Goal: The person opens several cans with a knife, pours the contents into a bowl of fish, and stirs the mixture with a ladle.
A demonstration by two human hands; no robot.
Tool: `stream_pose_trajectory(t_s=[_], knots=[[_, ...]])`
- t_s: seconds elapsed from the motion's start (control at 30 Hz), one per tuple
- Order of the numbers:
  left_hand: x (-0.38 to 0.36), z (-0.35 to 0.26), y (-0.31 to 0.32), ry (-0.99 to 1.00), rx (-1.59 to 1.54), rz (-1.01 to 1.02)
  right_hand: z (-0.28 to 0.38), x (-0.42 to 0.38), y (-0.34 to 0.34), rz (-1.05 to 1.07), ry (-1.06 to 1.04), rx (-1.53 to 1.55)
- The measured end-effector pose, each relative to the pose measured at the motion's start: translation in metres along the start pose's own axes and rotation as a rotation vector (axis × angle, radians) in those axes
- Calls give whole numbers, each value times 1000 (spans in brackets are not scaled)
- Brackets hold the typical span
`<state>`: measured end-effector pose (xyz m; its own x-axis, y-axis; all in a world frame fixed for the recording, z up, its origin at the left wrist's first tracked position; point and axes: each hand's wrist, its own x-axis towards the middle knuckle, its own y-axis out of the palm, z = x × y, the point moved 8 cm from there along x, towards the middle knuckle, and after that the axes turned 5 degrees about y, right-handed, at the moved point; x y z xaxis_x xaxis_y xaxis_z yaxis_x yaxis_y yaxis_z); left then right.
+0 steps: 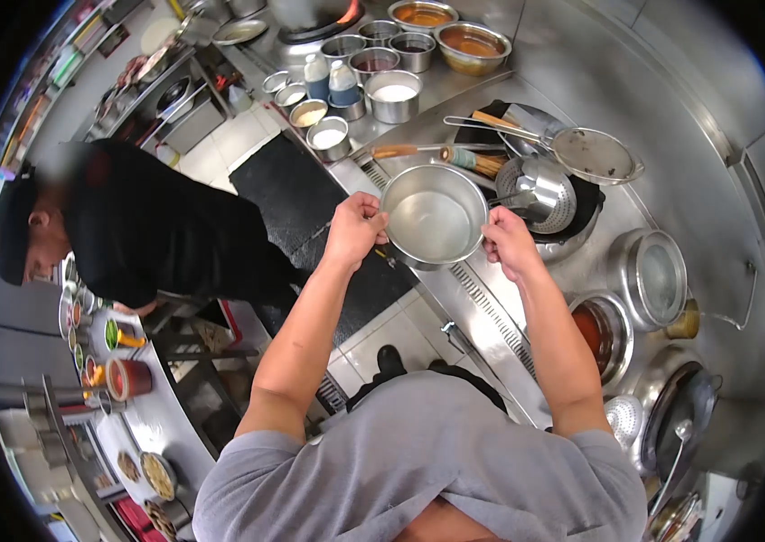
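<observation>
both hands hold a steel bowl (pixel 434 219) by its rim, over the edge of the steel counter (pixel 671 144). the left hand (pixel 354 228) grips the rim on one side, fingers curled closed on it; the right hand (pixel 509 242) pinches the opposite rim, fingers closed on it too. the bowl looks empty and shiny inside, mouth up. just beyond it a ladle (pixel 540 187) and a mesh skimmer (pixel 595 154) lie on a dark wok (pixel 581 208), with a wooden-handled tool (pixel 418 150) beside them. farther along the counter stand small steel tubs (pixel 393 96) of white and brown seasonings. near the right forearm sits a pot of red sauce (pixel 601 332) and a lidded pot (pixel 653 275). a person in black (pixel 156 226) bends over a side table to the left.
</observation>
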<state>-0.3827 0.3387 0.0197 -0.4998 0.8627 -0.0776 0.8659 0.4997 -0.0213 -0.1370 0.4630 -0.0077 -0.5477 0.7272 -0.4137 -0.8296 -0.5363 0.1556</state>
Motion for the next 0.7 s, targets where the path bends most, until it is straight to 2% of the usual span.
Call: stream_pose_trajectory(t_s=[0.4, 0.7], knots=[[153, -33, 30, 23, 0, 118, 86, 84, -25, -120, -103, 39], [286, -63, 53, 31, -13, 204, 148, 181, -47, -210, -147, 93]])
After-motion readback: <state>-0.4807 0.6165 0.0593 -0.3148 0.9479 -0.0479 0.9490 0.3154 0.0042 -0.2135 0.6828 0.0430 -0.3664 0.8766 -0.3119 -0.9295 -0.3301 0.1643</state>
